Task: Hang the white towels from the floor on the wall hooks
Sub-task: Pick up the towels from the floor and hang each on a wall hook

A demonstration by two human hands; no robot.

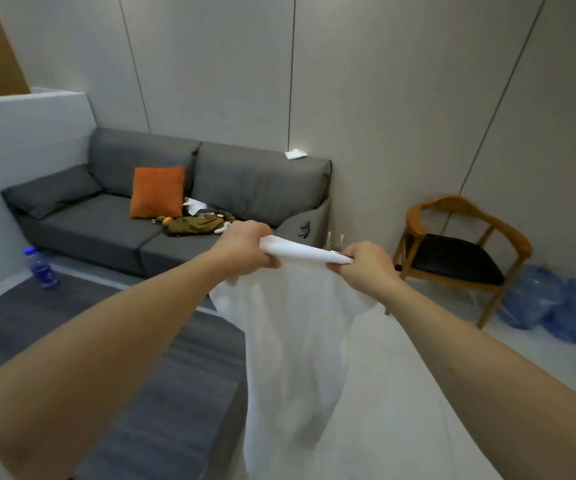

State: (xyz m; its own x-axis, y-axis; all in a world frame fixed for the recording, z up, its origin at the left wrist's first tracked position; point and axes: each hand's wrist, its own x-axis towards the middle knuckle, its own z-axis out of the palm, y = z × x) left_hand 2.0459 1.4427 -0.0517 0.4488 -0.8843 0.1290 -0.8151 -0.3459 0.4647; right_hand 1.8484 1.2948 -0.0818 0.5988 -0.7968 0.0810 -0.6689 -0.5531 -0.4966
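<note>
Stretching between the two hands, the white towel (314, 341) is held by its top edge, which is bunched into a short band running from about ten o'clock to four o'clock across the middle of the view. The left hand (245, 249) is curled around the ten-o'clock end of that band, fingers wrapped under and thumb over; the right hand (366, 268) pinches and grips the four-o'clock end in the same closed fashion. The rest of the cloth hangs straight down toward six o'clock, so its long axis is judged to be vertical and its gripped edge near horizontal.

No wall hooks can be made out on the grey wall panels (383, 98); a small white object (295, 154) is seen at twelve o'clock from the hands, above the sofa (113, 216), but what it is cannot be told. The edge is therefore judged ready to be carried to a hook, with neither hand clearly nearer.
</note>
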